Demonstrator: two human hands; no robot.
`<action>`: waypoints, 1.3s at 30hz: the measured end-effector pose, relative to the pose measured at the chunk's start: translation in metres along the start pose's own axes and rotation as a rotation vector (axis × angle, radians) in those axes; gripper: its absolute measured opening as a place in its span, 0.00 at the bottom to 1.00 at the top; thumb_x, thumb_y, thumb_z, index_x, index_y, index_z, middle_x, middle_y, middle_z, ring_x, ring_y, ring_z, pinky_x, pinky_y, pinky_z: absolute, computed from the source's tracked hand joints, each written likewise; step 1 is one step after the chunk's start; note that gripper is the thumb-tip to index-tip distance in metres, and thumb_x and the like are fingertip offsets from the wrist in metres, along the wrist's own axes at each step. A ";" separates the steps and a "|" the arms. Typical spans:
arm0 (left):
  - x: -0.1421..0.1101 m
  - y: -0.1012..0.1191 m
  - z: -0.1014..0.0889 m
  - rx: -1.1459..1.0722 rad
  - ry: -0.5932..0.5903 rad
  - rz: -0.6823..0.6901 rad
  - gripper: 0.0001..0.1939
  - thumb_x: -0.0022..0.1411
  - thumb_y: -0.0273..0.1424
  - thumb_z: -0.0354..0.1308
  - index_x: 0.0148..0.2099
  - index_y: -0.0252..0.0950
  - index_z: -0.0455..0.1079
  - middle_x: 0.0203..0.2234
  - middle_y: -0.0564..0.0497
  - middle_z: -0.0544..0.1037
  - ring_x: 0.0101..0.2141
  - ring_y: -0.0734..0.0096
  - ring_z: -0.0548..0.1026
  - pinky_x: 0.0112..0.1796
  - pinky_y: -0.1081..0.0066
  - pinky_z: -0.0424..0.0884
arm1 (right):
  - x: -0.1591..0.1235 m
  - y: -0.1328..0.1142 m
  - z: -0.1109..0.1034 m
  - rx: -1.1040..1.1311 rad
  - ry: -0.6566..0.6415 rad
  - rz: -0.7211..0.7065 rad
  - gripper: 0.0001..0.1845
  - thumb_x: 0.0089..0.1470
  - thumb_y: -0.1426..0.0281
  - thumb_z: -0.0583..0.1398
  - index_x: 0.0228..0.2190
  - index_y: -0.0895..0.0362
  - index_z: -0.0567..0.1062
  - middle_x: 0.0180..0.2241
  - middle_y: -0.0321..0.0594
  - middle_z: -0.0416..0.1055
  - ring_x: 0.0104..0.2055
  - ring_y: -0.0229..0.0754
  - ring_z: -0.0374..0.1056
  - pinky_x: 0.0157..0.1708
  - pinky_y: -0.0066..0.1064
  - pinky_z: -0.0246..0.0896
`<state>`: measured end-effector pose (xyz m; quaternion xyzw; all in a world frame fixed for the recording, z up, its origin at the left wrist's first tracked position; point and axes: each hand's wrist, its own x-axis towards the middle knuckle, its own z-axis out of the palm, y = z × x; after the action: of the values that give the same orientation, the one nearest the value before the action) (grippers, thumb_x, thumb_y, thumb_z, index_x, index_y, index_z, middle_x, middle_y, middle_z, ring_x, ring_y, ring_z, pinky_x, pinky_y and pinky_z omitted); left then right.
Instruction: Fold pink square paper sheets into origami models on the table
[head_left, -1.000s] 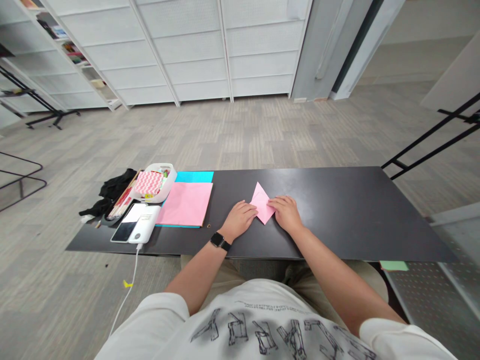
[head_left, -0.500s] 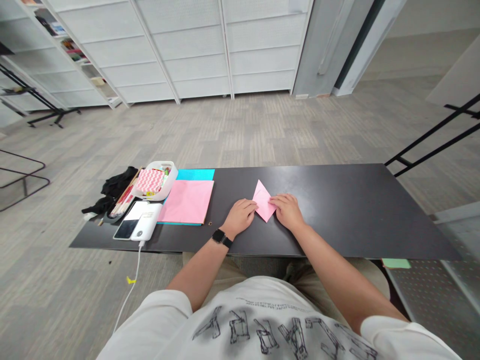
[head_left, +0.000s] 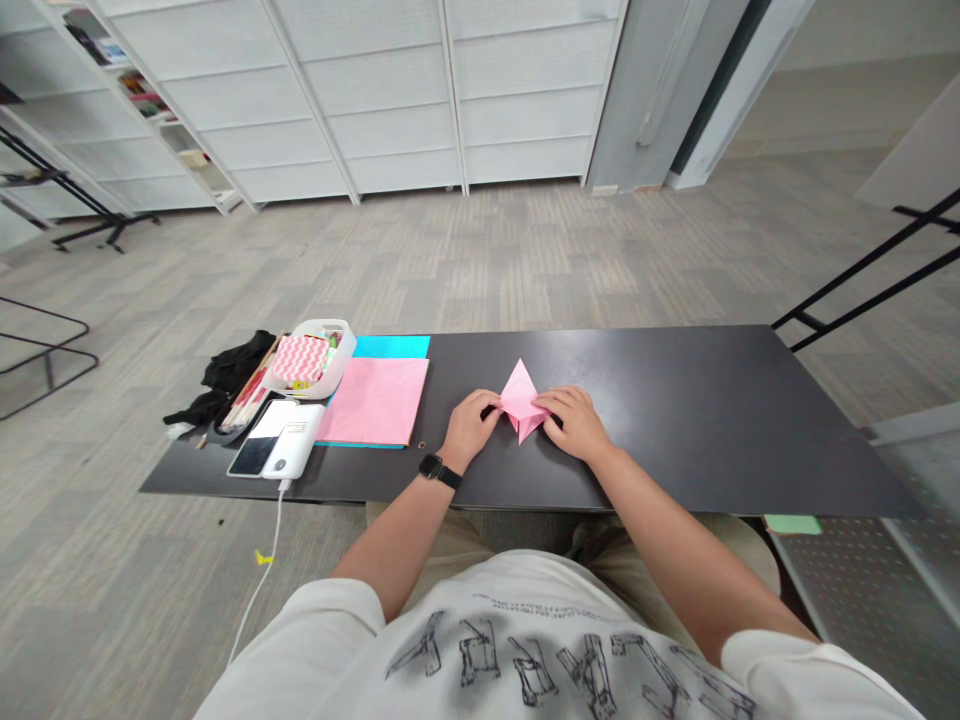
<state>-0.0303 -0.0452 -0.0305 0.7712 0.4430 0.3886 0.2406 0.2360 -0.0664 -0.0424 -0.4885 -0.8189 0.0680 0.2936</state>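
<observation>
The folded pink paper (head_left: 520, 388) could be creased askew if its side corners were pressed unevenly, and its lower point could be crumpled by too hard a pinch. It is placed on the counter (head_left: 675, 410), between the left hand (head_left: 470, 428) and the right hand (head_left: 576, 420). By each hand, the nearer side corner is pinched, with thumb and fingers almost together around it

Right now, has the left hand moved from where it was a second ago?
Yes, a little: the left hand has shifted left, nearer the flat pink sheet lying still on the table.
</observation>
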 end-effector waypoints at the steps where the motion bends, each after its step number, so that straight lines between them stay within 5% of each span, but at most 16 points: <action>1: 0.000 0.000 0.000 -0.004 0.000 -0.001 0.07 0.68 0.22 0.59 0.42 0.39 0.76 0.44 0.49 0.83 0.48 0.65 0.81 0.53 0.61 0.78 | 0.000 0.000 0.000 0.003 0.001 0.003 0.19 0.61 0.70 0.61 0.52 0.48 0.82 0.53 0.41 0.81 0.57 0.54 0.70 0.63 0.53 0.57; 10: 0.000 0.010 -0.004 -0.009 -0.062 0.071 0.06 0.71 0.35 0.64 0.46 0.39 0.76 0.46 0.46 0.82 0.50 0.62 0.81 0.55 0.60 0.78 | 0.001 0.005 0.002 0.017 0.025 0.065 0.15 0.68 0.69 0.58 0.49 0.49 0.83 0.49 0.41 0.83 0.52 0.51 0.74 0.62 0.51 0.60; 20: 0.001 -0.001 0.003 0.125 -0.034 0.000 0.11 0.66 0.23 0.58 0.47 0.39 0.77 0.45 0.48 0.83 0.47 0.62 0.80 0.52 0.60 0.77 | 0.000 0.001 -0.003 0.010 -0.005 -0.004 0.16 0.70 0.67 0.57 0.50 0.46 0.84 0.47 0.39 0.83 0.50 0.49 0.75 0.62 0.49 0.60; 32: 0.002 -0.001 0.003 0.269 -0.035 -0.027 0.12 0.70 0.28 0.58 0.47 0.44 0.82 0.42 0.51 0.86 0.44 0.59 0.80 0.57 0.52 0.70 | 0.002 -0.003 -0.003 0.033 -0.026 -0.017 0.17 0.71 0.64 0.57 0.53 0.49 0.82 0.50 0.43 0.83 0.52 0.50 0.76 0.59 0.47 0.65; 39: 0.000 0.004 0.003 0.282 -0.030 -0.032 0.11 0.73 0.30 0.57 0.48 0.44 0.81 0.42 0.51 0.87 0.45 0.59 0.81 0.61 0.49 0.67 | 0.003 -0.001 -0.001 0.029 -0.029 0.026 0.15 0.69 0.68 0.57 0.46 0.50 0.84 0.44 0.41 0.84 0.47 0.50 0.76 0.53 0.44 0.66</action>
<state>-0.0263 -0.0473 -0.0296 0.7961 0.5017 0.3069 0.1425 0.2348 -0.0645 -0.0404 -0.4939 -0.8155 0.0906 0.2878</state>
